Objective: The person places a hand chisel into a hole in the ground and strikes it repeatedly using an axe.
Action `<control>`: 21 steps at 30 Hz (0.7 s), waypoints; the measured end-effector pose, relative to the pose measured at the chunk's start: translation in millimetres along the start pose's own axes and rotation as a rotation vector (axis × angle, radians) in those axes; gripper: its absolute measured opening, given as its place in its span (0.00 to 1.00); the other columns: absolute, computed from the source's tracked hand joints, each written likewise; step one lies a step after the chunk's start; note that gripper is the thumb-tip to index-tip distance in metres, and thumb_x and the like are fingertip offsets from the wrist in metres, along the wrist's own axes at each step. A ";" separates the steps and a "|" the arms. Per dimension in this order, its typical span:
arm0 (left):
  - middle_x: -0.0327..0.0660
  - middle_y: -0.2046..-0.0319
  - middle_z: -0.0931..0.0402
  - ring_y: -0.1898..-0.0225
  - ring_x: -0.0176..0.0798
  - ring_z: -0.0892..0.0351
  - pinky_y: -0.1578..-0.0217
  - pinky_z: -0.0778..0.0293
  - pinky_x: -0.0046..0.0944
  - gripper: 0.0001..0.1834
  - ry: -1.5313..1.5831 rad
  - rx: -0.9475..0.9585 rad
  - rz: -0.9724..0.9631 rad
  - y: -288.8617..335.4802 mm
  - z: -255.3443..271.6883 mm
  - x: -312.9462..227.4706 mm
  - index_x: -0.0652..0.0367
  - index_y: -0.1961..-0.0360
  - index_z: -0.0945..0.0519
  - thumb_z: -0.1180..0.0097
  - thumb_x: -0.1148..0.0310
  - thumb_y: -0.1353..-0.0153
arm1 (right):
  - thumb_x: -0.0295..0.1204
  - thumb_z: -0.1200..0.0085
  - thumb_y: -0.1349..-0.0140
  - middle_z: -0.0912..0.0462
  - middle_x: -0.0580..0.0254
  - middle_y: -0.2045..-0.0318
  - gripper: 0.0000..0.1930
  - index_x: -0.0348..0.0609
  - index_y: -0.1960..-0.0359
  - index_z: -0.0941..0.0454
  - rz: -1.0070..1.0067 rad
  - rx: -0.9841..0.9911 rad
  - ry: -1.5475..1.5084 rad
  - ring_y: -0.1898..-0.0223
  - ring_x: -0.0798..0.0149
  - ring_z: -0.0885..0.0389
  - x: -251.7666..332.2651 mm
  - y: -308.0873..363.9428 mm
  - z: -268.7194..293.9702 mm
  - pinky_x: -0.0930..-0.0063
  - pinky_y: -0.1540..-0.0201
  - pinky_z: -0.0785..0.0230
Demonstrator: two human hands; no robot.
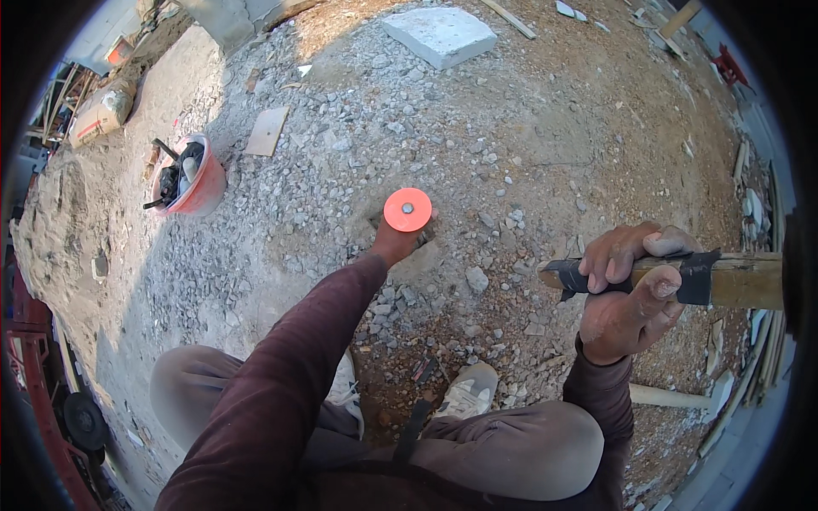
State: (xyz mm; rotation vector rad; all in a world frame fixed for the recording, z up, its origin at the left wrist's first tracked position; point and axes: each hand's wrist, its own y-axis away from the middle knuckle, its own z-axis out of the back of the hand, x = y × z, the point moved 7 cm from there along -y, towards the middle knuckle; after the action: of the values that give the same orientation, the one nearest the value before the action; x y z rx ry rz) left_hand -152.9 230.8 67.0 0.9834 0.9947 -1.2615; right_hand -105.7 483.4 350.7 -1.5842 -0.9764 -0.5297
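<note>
My left hand (397,244) is closed around a chisel, seen end-on from above. Its round orange hand guard (407,220) has a metal striking end at the centre and covers most of the fingers; the chisel's tip is hidden beneath. On the right, my right hand (630,285) grips a hammer by its wooden handle (745,279), which is wrapped in black tape at the grip. The handle lies level and points right, where a dark head shows only partly at the picture's rim. The hammer is held up, well apart from the chisel.
Gravelly ground (315,196) with loose stones surrounds my feet. At the left stands a pink bucket (204,189) with tools in it, near a flat tile piece (267,131). A pale slab (440,38) lies ahead, a filled sack (104,112) far left, a wooden-handled tool (669,396) lower right.
</note>
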 end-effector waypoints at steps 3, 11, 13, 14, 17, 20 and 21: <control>0.32 0.67 0.25 0.67 0.28 0.26 0.66 0.26 0.34 0.13 -0.031 0.027 -0.015 -3.7 -14.8 -8.3 0.58 0.61 0.23 0.40 0.60 0.37 | 0.36 0.43 0.38 0.22 0.51 0.73 0.18 0.34 0.57 0.31 -0.087 0.178 0.431 0.77 0.54 0.23 -50.3 33.5 -5.7 0.63 0.74 0.32; 0.43 0.55 0.23 0.51 0.44 0.24 0.49 0.30 0.41 0.17 -0.190 0.040 -0.171 9.4 -16.0 36.1 0.59 0.52 0.25 0.41 0.63 0.37 | 0.33 0.47 0.37 0.20 0.43 0.75 0.13 0.35 0.60 0.31 -0.511 0.609 0.940 0.71 0.37 0.22 -85.7 41.5 -31.4 0.49 0.70 0.33; 0.43 0.55 0.23 0.51 0.43 0.24 0.49 0.30 0.41 0.17 -0.223 0.074 -0.134 9.0 -19.3 31.8 0.59 0.52 0.25 0.41 0.63 0.38 | 0.34 0.46 0.37 0.21 0.43 0.75 0.15 0.34 0.58 0.31 -0.475 0.417 0.809 0.72 0.38 0.23 -41.4 11.0 -31.0 0.53 0.71 0.32; 0.42 0.54 0.23 0.51 0.42 0.24 0.49 0.30 0.40 0.17 -0.258 0.103 -0.111 5.2 -19.6 30.5 0.59 0.52 0.25 0.40 0.63 0.38 | 0.35 0.45 0.37 0.22 0.42 0.75 0.17 0.34 0.55 0.31 -0.423 0.224 0.678 0.73 0.38 0.24 -27.1 -0.7 -24.9 0.57 0.71 0.32; 0.42 0.56 0.23 0.52 0.43 0.23 0.50 0.29 0.40 0.16 -0.270 0.052 -0.204 3.2 -21.7 28.7 0.60 0.53 0.25 0.40 0.63 0.38 | 0.34 0.44 0.38 0.21 0.40 0.74 0.17 0.33 0.56 0.32 -0.309 0.102 0.315 0.73 0.37 0.23 -56.7 43.3 -4.3 0.53 0.71 0.31; 0.43 0.57 0.23 0.51 0.44 0.24 0.50 0.29 0.41 0.16 -0.005 0.113 -0.110 6.3 -32.1 4.4 0.60 0.54 0.25 0.40 0.64 0.39 | 0.36 0.47 0.38 0.20 0.41 0.72 0.14 0.36 0.62 0.32 -0.626 0.661 1.152 0.68 0.38 0.20 -132.2 128.1 18.1 0.47 0.67 0.30; 0.43 0.57 0.23 0.51 0.44 0.24 0.50 0.29 0.41 0.16 -0.027 0.102 -0.123 3.9 -22.3 1.9 0.60 0.54 0.25 0.40 0.64 0.39 | 0.37 0.46 0.38 0.20 0.39 0.72 0.15 0.36 0.62 0.32 -0.682 0.720 1.117 0.67 0.37 0.21 -145.7 136.9 12.6 0.46 0.65 0.30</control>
State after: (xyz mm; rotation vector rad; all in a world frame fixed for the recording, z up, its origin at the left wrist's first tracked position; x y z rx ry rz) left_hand -149.9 251.9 59.1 0.9924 0.9896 -1.4354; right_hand -76.7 449.6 155.3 -0.1418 -0.6483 -1.1851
